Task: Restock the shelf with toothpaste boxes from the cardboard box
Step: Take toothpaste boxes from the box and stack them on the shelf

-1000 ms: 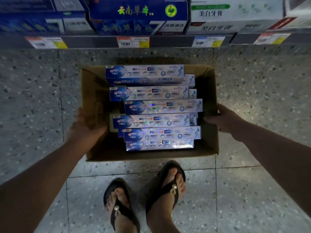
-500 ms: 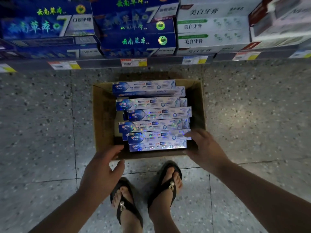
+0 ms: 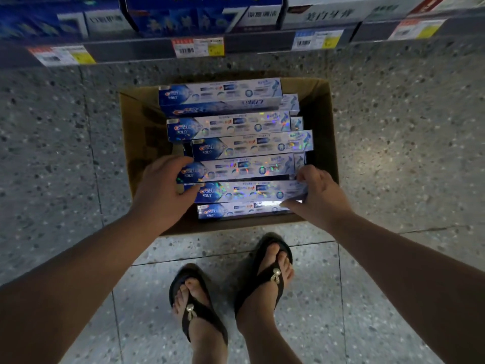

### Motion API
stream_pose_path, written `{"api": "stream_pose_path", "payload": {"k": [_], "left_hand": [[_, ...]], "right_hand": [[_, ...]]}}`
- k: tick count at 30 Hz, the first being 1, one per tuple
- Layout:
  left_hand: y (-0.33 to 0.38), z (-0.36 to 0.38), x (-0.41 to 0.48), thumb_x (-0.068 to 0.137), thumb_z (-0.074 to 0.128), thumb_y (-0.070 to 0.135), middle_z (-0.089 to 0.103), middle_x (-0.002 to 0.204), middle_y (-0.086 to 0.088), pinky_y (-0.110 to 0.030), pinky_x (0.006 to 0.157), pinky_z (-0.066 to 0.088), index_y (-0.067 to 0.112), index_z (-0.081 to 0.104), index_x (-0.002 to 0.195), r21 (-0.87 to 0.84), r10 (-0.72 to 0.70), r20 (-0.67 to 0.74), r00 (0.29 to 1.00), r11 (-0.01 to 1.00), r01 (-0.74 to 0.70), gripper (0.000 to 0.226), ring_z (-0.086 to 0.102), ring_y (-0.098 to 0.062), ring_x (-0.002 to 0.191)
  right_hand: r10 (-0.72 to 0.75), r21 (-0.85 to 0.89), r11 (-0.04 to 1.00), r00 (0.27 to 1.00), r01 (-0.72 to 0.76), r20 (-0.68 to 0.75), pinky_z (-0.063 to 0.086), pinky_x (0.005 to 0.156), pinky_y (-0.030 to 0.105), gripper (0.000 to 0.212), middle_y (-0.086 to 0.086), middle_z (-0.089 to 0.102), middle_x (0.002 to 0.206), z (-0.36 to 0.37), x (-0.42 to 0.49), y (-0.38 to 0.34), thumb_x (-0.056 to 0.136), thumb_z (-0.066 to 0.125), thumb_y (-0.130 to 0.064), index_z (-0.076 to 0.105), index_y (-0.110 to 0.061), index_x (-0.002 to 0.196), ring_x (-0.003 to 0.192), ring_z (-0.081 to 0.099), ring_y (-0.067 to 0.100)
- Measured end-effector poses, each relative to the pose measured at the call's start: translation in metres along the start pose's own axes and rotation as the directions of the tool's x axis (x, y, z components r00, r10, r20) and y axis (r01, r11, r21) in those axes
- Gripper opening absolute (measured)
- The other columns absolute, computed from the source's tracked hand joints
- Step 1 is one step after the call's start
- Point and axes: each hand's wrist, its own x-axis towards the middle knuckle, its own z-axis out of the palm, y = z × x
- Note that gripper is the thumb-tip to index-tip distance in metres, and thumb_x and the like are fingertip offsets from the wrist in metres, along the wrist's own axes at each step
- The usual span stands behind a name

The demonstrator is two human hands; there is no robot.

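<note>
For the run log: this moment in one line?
left hand: grips toothpaste boxes, left end | right hand: grips right end | cardboard box: on floor

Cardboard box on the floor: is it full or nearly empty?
Fairly full: toothpaste boxes lie flat in overlapping rows across most of the cardboard box, bare only along its left side.

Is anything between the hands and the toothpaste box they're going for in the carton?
Nothing visible: left hand and right hand grip the ends of a top-layer toothpaste box in the open cardboard box.
</note>
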Motion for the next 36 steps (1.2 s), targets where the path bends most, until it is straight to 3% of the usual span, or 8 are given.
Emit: {"api": "stream_pose_path", "payload": {"k": [4,9,13,17,24,28,33,36], "left_hand": [[-0.009,0.002,0.009,0.076,0.070,0.016,0.047,0.132,-0.013,-0.042,0.103,0.037,0.012,0.050,0.128,0.024,-0.010,0.049,0.999,1.000,0.008,0.056,0.041,-0.032,0.123],[-0.013,0.007,0.022,0.072,0.075,0.023,0.047,0.132,-0.008,-0.038,0.100,0.036,0.020,0.046,0.130,0.019,-0.031,0.067,0.997,0.999,0.030,0.064,0.041,-0.026,0.122],[-0.010,0.010,0.028,0.075,0.072,0.018,0.049,0.130,-0.004,-0.032,0.088,0.041,0.022,0.043,0.125,-0.051,-0.058,0.077,0.995,0.997,0.062,0.058,0.049,-0.016,0.109],[-0.010,0.017,0.030,0.074,0.073,0.017,0.053,0.125,-0.008,-0.031,0.080,0.043,0.020,0.037,0.117,-0.047,-0.071,0.135,0.988,0.996,0.078,0.056,0.053,-0.015,0.099],[-0.014,0.034,0.026,0.075,0.072,0.021,0.045,0.132,-0.011,-0.045,0.096,0.045,0.015,0.044,0.129,0.118,-0.057,0.100,0.993,0.992,0.045,0.061,0.049,-0.029,0.117],[-0.020,0.017,0.007,0.073,0.074,0.025,0.054,0.118,-0.007,-0.034,0.084,0.046,0.017,0.057,0.116,0.058,-0.016,0.095,0.995,0.998,0.010,0.047,0.057,-0.027,0.102],[-0.009,-0.037,-0.042,0.070,0.076,0.015,0.047,0.097,0.002,-0.023,0.066,0.034,0.011,0.060,0.107,-0.004,0.041,0.095,0.995,0.999,-0.040,0.041,0.050,-0.016,0.086],[0.014,-0.088,-0.082,0.068,0.074,0.021,0.045,0.086,0.014,-0.016,0.062,0.033,0.030,0.054,0.093,-0.079,0.125,0.112,0.986,0.990,-0.116,0.033,0.053,-0.013,0.080]], "right_hand": [[-0.098,-0.126,0.987,0.995,0.096,-0.008,0.043,0.082,0.041,0.060,0.013,0.061,0.107,0.006,0.004,0.002,0.060,0.080,-0.027,0.053,-0.008,0.110,0.104,0.053,0.035],[-0.224,-0.002,0.974,0.969,0.225,-0.106,0.053,0.077,0.041,0.061,0.015,0.066,0.101,0.018,0.003,0.013,0.056,0.082,-0.011,0.050,-0.017,0.107,0.093,0.061,0.038],[-0.233,0.088,0.966,0.963,0.245,-0.133,0.038,0.088,0.016,0.051,0.014,0.064,0.108,0.007,-0.006,0.026,0.064,0.069,-0.017,0.061,-0.012,0.114,0.100,0.055,0.020],[-0.237,0.193,0.944,0.957,0.267,-0.164,0.033,0.084,0.000,0.042,-0.003,0.054,0.101,-0.014,-0.023,0.029,0.070,0.057,-0.032,0.051,-0.027,0.111,0.091,0.052,0.009],[-0.205,0.218,0.944,0.959,0.246,-0.194,0.041,0.081,0.009,0.044,-0.005,0.055,0.103,-0.023,-0.033,0.033,0.069,0.055,-0.037,0.057,-0.021,0.109,0.091,0.055,0.009],[-0.171,0.238,0.944,0.956,0.228,-0.239,0.041,0.080,0.005,0.050,-0.005,0.054,0.098,-0.046,-0.038,0.017,0.067,0.056,-0.036,0.062,-0.008,0.107,0.087,0.051,0.001],[-0.182,0.246,0.936,0.945,0.251,-0.271,0.042,0.079,0.008,0.042,-0.006,0.054,0.098,-0.100,-0.067,-0.015,0.070,0.058,-0.039,0.058,-0.020,0.108,0.087,0.052,0.002],[-0.177,0.258,0.934,0.947,0.248,-0.269,0.046,0.077,0.014,0.043,-0.004,0.057,0.098,-0.153,-0.095,-0.039,0.071,0.061,-0.037,0.060,-0.018,0.109,0.087,0.055,0.006]]}}
